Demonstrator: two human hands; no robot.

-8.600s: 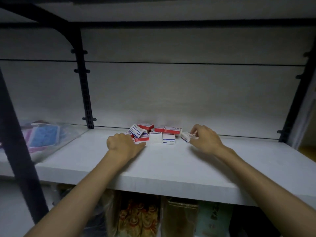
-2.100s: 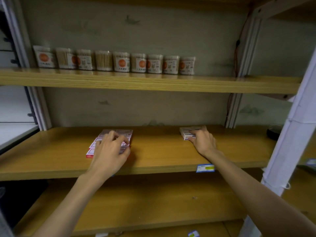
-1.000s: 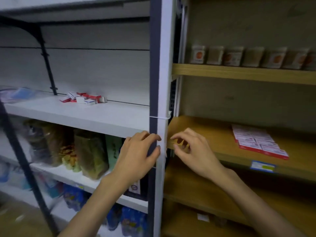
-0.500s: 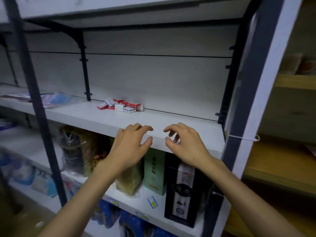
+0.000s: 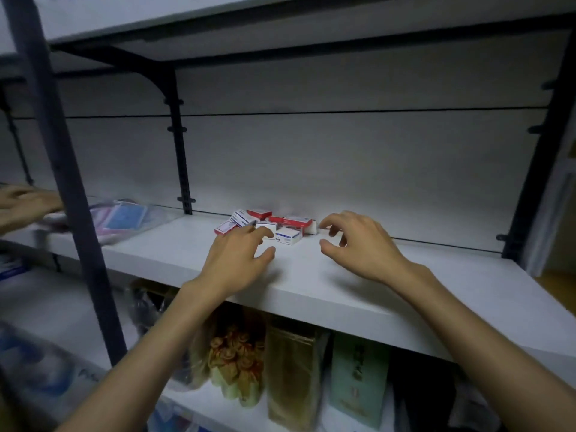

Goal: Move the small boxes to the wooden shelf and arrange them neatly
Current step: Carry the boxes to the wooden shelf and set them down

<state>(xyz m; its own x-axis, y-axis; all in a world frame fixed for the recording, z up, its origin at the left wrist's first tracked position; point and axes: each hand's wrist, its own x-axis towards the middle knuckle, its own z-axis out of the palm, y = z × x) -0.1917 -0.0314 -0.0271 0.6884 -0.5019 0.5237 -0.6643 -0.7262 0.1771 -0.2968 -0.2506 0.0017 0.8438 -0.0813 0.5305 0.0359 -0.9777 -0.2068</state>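
Note:
A loose pile of small red-and-white and blue-and-white boxes (image 5: 277, 224) lies at the back of the white shelf (image 5: 327, 275). My left hand (image 5: 238, 258) hovers just in front of the pile's left side, fingers spread and relaxed, holding nothing. My right hand (image 5: 358, 244) is at the pile's right end, fingers loosely curled and empty, its fingertips close to the rightmost white box (image 5: 311, 227). The wooden shelf is out of view.
A dark metal upright (image 5: 62, 182) stands at the left, another post (image 5: 536, 182) at the right. Clear bags with blue packets (image 5: 124, 216) lie left on the shelf. Another person's hand (image 5: 25, 204) shows at the far left. Packaged goods (image 5: 280, 363) fill the shelf below.
My view has swung left and closer to the white shelf. Both hands have advanced from the shelf's front edge to the pile of boxes.

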